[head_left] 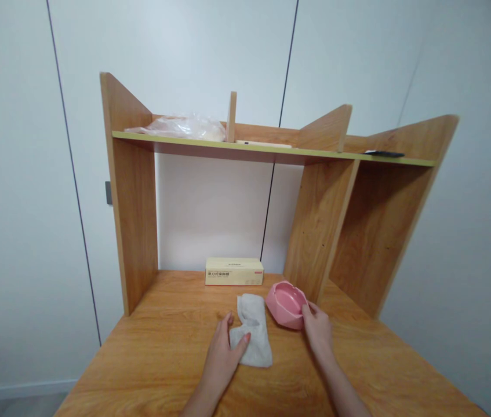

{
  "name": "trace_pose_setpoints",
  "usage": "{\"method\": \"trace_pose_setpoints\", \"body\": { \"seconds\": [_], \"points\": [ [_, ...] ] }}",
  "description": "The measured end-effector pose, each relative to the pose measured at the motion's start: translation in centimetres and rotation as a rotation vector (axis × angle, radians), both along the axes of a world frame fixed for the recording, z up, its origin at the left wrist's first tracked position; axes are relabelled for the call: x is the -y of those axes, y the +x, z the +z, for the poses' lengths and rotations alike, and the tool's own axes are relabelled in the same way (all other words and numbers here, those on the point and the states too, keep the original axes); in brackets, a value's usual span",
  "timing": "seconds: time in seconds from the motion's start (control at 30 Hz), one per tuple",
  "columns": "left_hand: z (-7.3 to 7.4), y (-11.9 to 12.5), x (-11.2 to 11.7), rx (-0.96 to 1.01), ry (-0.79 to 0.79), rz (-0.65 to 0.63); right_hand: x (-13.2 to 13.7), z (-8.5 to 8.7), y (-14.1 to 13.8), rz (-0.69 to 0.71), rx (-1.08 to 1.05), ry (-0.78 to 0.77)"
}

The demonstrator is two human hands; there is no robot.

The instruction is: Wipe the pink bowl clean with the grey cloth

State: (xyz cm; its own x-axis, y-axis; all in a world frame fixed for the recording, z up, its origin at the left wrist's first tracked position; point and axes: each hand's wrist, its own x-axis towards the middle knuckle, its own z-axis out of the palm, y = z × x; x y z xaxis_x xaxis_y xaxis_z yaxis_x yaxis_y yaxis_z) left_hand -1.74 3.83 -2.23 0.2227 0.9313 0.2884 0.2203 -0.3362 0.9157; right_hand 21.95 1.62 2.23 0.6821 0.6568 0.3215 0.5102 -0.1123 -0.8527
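Observation:
A pink faceted ashtray (283, 310) with a notched rim is tilted slightly toward me, right of centre on the desk. My right hand (317, 330) is closed on its right edge, thumb at the rim and the other fingers mostly hidden behind the wall. To the left of the ashtray, a folded grey-white cloth (257, 347) lies on the desktop, creased near its middle. At the cloth's left edge is my left hand (223, 350), thumb resting over the cloth and index finger apart from it, with a gap between them.
The wooden desktop (158, 353) carries a cream cardboard box (234, 272) at the back. A wooden shelf unit (135, 226) rises around it. On its upper board lie a clear plastic bag (188, 127), a flat pale item (265, 144) and a dark flat item (384, 153).

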Motion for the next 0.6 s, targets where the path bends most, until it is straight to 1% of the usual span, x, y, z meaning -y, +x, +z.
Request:
{"method": "trace_pose_setpoints", "body": {
  "seconds": [0.1,0.17,0.27,0.37,0.43,0.47,0.53,0.6],
  "points": [
    [-0.2,0.0,0.0,-0.088,0.002,-0.003,-0.1,-0.7,0.7,-0.03,0.066,-0.15],
    [-0.1,-0.1,-0.1,-0.137,0.024,-0.006,-0.2,-0.9,0.7,-0.041,0.107,-0.233],
    [0.1,-0.2,-0.1,-0.18,0.074,-0.022,0.0,-0.6,0.3,-0.074,0.165,-0.33],
    [0.6,-0.3,0.1,-0.239,0.099,-0.035,0.3,0.1,-0.5,-0.138,0.22,-0.381],
    [1.1,-0.3,0.4,-0.3,0.114,-0.012,0.5,0.6,-1.4,-0.157,0.306,-0.367],
    [1.4,-0.4,0.6,-0.331,0.128,0.002,0.6,0.7,-1.9,-0.145,0.372,-0.333],
    [2.0,-0.4,1.0,-0.378,0.162,0.023,0.6,0.7,-3.1,-0.059,0.543,-0.215],
    [2.6,-0.6,1.3,-0.397,0.186,0.036,0.5,0.6,-4.2,0.084,0.705,-0.097]
  ]
}}
